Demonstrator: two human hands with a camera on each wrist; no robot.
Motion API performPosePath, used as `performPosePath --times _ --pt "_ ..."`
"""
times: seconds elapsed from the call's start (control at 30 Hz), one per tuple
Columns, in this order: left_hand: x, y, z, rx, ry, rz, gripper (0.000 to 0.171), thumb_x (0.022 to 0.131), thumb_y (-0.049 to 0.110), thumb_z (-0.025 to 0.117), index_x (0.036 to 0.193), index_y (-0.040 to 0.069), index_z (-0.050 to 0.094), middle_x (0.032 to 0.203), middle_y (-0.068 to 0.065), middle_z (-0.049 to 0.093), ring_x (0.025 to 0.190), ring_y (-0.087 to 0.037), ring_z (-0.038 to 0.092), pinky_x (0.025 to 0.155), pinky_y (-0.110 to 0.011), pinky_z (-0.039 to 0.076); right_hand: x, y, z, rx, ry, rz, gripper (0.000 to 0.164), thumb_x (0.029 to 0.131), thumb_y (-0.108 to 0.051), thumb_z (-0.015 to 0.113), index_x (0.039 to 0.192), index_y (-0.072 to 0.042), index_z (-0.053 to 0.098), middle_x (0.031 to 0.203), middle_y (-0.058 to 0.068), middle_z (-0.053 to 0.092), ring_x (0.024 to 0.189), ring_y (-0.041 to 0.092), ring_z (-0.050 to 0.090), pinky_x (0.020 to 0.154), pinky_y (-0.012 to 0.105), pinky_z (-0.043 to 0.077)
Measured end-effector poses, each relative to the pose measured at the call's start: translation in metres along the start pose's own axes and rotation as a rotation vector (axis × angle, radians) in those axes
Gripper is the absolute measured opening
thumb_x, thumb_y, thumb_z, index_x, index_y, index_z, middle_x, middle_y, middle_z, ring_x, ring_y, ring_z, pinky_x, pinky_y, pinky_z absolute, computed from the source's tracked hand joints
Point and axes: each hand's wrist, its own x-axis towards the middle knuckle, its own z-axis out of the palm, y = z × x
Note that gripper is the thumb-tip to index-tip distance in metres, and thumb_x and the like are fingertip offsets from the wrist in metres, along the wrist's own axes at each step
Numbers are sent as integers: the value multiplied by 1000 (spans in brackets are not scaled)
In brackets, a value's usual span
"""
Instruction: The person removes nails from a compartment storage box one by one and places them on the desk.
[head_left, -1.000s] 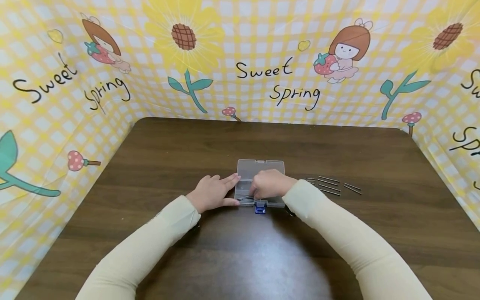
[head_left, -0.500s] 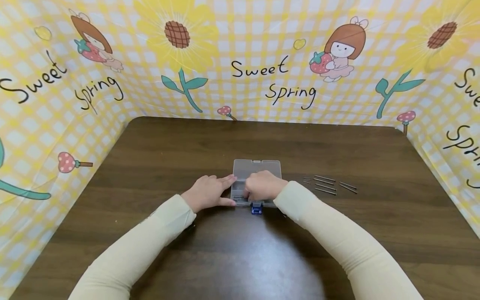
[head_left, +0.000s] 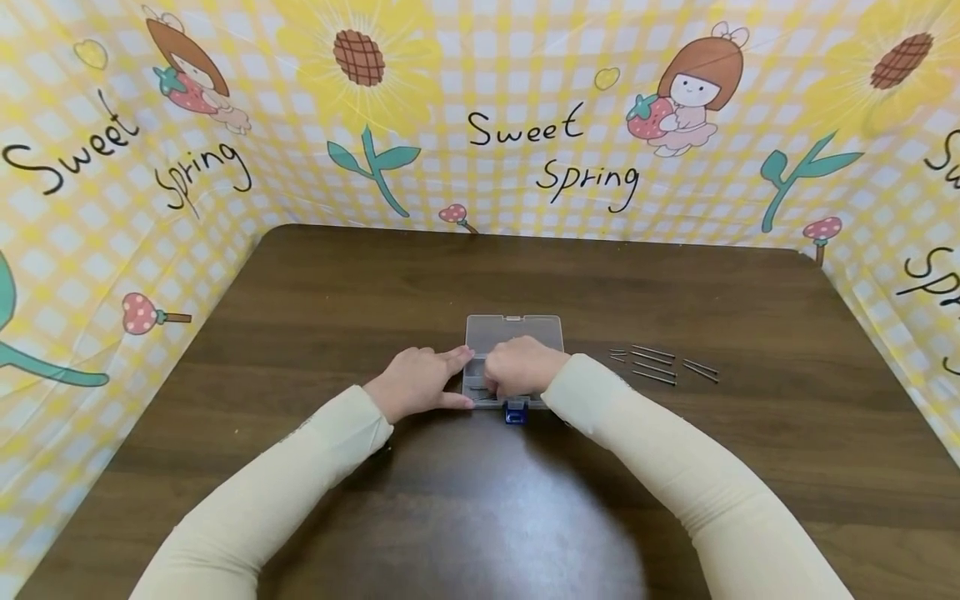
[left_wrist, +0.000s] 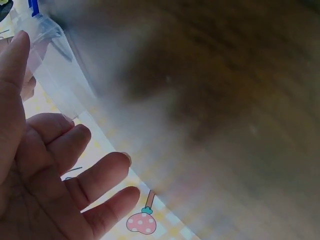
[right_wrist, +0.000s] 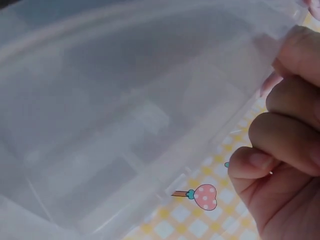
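Observation:
A small clear plastic box [head_left: 480,385] lies open on the dark wooden table [head_left: 480,275], its lid [head_left: 513,330] folded back and a blue latch [head_left: 515,412] at its near edge. My left hand [head_left: 420,383] rests flat beside the box's left side, fingers straight and touching it; the left wrist view shows the fingers [left_wrist: 100,175] spread near the box [left_wrist: 47,55]. My right hand [head_left: 521,367] hovers over the box with its fingers curled down into it. In the right wrist view the curled fingers [right_wrist: 285,130] sit by the box wall [right_wrist: 125,125]; what they pinch, if anything, is hidden.
Several thin metal nails [head_left: 663,364] lie loose on the table right of the box. A yellow checked backdrop [head_left: 525,142] printed "Sweet Spring" walls in the table at the back and both sides.
My right hand has shifted a little leftward over the box. The left hand stays beside the box. The view has tipped slightly.

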Motion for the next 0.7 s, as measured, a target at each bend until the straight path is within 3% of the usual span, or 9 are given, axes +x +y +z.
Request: performPosePath --times 0.27,0.47,0.7 --pt "0 -3 -5 45 -54 34 78 87 60 56 146 11 43 147 -2 42 92 -36 60 79 -42 49 -3 2 1 -12 50 -48 6 80 -12 74 80 -16 78 82 -2 72 73 17 67 69 37 54" --pt "-1 -3 -6 58 -41 70 76 86 58 58 144 9 45 145 -4 45 77 -29 60 64 -34 47 -3 2 2 -12 47 -66 10 85 -11 70 85 -16 79 85 -3 73 77 17 68 72 36 54" --pt "-2 1 -1 20 -12 77 77 85 55 61 142 6 47 142 -8 48 51 -23 54 57 -36 49 -4 -1 3 -21 30 -63 12 87 -14 67 82 -16 77 81 -3 72 73 16 66 71 37 53"
